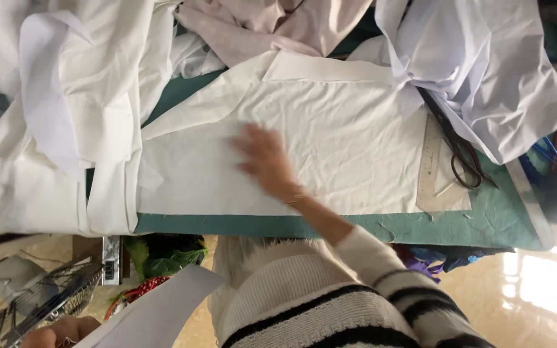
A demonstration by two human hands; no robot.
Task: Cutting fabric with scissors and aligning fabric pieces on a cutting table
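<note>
While the right hand [262, 158] lies flat, fingers blurred, on the white cloth [330, 129] mid-table, the left hand [59, 332] pinches a white sheet [162, 309]; scissors [462, 158] lie near the table's right edge.

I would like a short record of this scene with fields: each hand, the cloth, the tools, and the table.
right hand: right hand, flat and open on the white cloth, blurred
left hand: left hand, low at the lower left, below table level, holding a white piece
cloth: spread flat, lightly creased
tools: scissors and a ruler on the cloth's right end
table: green table, with heaps of white fabric at the left and top
</note>
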